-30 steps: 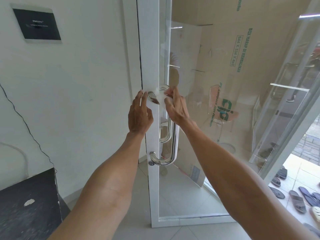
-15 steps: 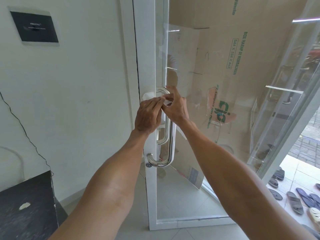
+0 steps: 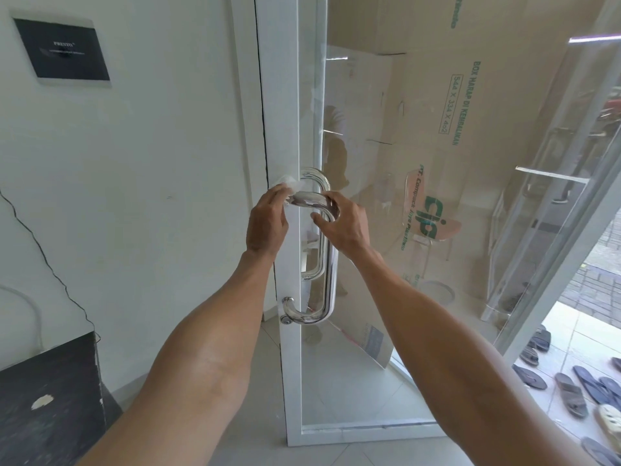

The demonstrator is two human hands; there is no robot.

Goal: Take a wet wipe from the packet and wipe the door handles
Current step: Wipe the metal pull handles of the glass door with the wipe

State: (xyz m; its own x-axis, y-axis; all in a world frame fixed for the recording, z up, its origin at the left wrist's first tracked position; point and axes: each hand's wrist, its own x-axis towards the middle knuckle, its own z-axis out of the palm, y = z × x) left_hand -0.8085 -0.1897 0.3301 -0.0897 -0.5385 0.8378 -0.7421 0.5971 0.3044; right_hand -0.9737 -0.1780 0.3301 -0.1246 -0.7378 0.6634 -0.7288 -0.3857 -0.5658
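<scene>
Up at the top bend of the door handle (image 3: 331,264), both hands are seen reaching in from below. The left hand (image 3: 267,227) is curled with its fingers (image 3: 279,193) closed together over a white wet wipe (image 3: 289,188), which is bunched and pressed against the white door frame (image 3: 285,129) just where the upper end of the handle meets it. Only a small crumpled part of the wipe is shown, above and just beyond the left fingertips; the rest is hidden under the hand.

The right hand (image 3: 346,227) is placed on the other side of the handle's upper curve. Its fingers (image 3: 331,200) are hooked over the chrome tube from the right, while the thumb is held apart beneath them, pointing left toward the tube. Whether the tube is firmly clamped or only lightly touched cannot be told.

Below the fingers of both hands, the straight chrome bar is seen running down to its lower bend, where it is fixed to the frame beside a small lock cylinder (image 3: 285,320). A second handle, mounted on the far side of the glass panel (image 3: 369,364), is visible through it, just behind the right fingers.

Well to the left of the left hand, a dark wall plaque (image 3: 62,48) is mounted on the white wall. Far to the lower right, sandals (image 3: 571,391) are scattered on the floor.
</scene>
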